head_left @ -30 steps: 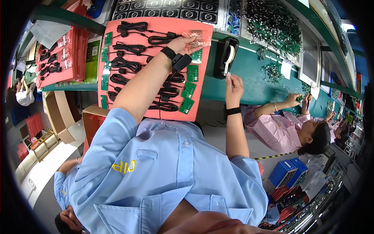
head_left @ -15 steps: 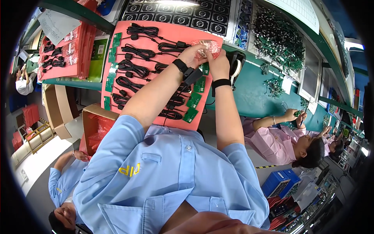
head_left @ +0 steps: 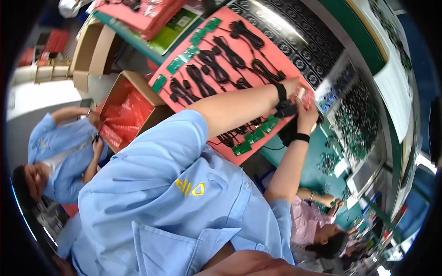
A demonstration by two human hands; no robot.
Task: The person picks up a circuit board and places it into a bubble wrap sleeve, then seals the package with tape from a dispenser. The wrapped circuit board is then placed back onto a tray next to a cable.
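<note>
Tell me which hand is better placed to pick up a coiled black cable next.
Left, probably: the left hand is nearer the coiled black cables, and its forearm reaches across the pink sheet; the right hand sits farther right.

This is an electronics assembly workshop. Green circuit boards [head_left: 241, 148] and bundled black cables [head_left: 199, 80] lie in rows, and a co-worker in pink [head_left: 306, 221] works along the green tabletop [head_left: 317, 154].
</note>
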